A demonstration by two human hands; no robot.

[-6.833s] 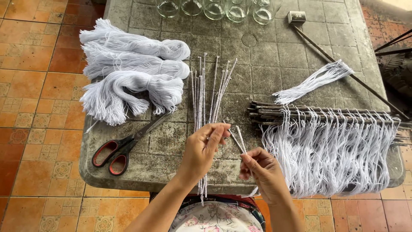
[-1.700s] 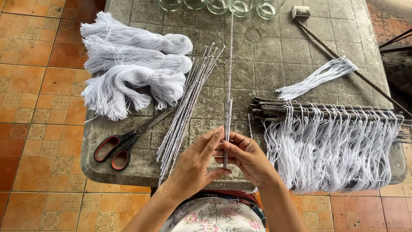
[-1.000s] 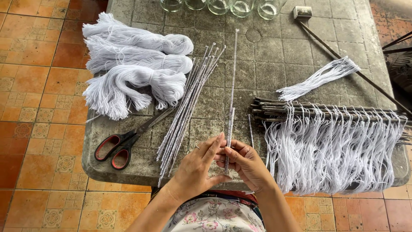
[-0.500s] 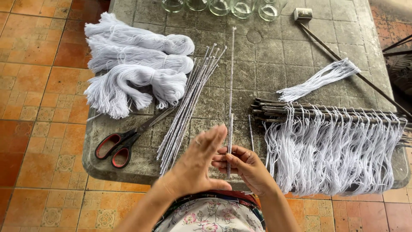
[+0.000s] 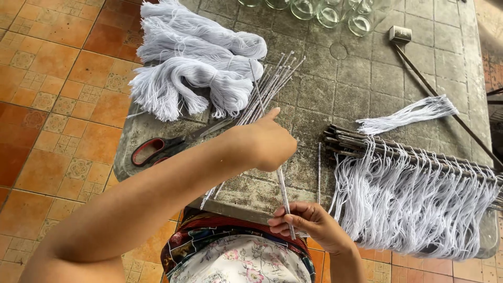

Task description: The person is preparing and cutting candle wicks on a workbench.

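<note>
Stick: I see a long thin paper-wrapped stick (image 5: 283,191) slanting above the stone table (image 5: 367,78).
Left hand (image 5: 264,144): closed around its middle.
Right hand (image 5: 306,224): pinching its bottom end.
Feel: light, bendy; I'd hold both ends.

Far edge: we see jars (image 5: 330,10) along the back of the counter (image 5: 361,73), a small box (image 5: 401,34) to their right.
Left side: yarn bundles (image 5: 199,63) lie behind the scissors (image 5: 167,144).
Middle: a bunch of sticks (image 5: 272,86) lies just right of the yarn.
Right side: rods (image 5: 419,154) lie crosswise, strings (image 5: 414,204) hanging over the near edge, with a loose string bunch (image 5: 414,112) behind them.
</note>
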